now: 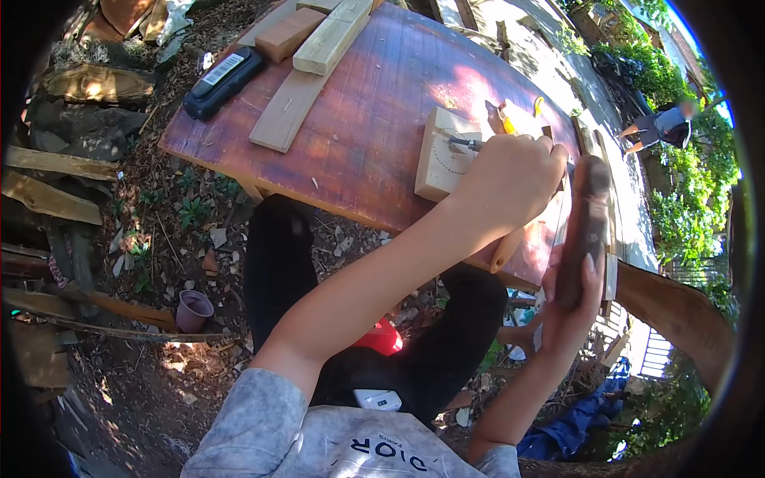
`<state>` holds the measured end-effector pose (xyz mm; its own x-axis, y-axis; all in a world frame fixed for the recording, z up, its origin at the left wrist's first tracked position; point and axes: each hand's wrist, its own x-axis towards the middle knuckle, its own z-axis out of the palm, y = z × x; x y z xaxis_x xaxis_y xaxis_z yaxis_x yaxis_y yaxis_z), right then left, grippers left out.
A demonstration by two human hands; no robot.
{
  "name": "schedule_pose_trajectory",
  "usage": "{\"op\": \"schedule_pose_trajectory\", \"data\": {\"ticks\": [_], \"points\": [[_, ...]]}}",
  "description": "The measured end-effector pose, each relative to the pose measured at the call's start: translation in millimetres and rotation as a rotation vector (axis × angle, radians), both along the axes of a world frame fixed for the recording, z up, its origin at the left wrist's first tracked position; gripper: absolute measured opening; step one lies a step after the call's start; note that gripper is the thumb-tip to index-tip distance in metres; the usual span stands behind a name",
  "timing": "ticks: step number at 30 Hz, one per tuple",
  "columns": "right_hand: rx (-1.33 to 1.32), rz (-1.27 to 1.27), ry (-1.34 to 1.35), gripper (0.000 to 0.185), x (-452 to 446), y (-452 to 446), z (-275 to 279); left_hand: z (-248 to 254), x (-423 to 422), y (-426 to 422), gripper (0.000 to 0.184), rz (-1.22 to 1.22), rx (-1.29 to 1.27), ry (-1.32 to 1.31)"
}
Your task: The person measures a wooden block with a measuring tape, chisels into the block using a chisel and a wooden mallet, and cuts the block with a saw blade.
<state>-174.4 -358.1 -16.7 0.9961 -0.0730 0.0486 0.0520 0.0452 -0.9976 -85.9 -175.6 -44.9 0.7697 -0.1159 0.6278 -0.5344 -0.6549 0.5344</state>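
On the table, near its right edge, rests a pale wooden block (434, 187) marked with a dotted curved outline. My left hand (518, 179) is closed over the block around a chisel (462, 143), whose metal tip points left onto the block's top. Most of the chisel's handle is hidden by my fingers. To the right, my right hand (578, 279) grips a thick dark wooden mallet (588, 211), raised upright beside my left hand. A light wooden handle with a hole (505, 252) shows below my left wrist. Something yellow (522, 122) lies behind the block.
The reddish-brown table (351, 159) holds several wood pieces (288, 111) and a black case with a label (225, 82) at its far left. A plastic cup (194, 311) stands on the littered ground. A person (665, 126) is in the right background.
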Motion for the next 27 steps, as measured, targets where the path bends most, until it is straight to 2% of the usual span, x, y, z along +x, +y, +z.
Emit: {"op": "schedule_pose_trajectory", "data": {"ticks": [1,3,7,9,15,27], "points": [[0.093,0.01,-0.018,0.06,2.4,-4.3,-1.4,-0.8,-0.5,0.8,0.017,0.002,0.014,0.013],[0.088,-0.049,-0.059,0.058,3.4,-0.4,-1.9,-0.1,0.8,0.0,0.016,-0.003,0.043,0.028],[-0.127,-0.112,0.074,0.058,-8.1,16.0,7.3,-2.8,3.0,-1.4,0.015,0.008,0.032,-0.027],[-0.073,-0.159,0.05,0.058,-9.7,20.2,4.9,-4.0,3.7,-0.5,0.015,0.012,0.048,-0.05],[-0.04,-0.066,0.016,0.054,0.3,4.4,2.0,-3.5,2.2,-0.2,0.013,-0.013,0.041,-0.162],[-0.025,-0.109,-0.055,0.057,-1.3,8.0,6.9,-2.9,0.7,-2.2,0.017,-0.057,-0.009,-0.121]]}}
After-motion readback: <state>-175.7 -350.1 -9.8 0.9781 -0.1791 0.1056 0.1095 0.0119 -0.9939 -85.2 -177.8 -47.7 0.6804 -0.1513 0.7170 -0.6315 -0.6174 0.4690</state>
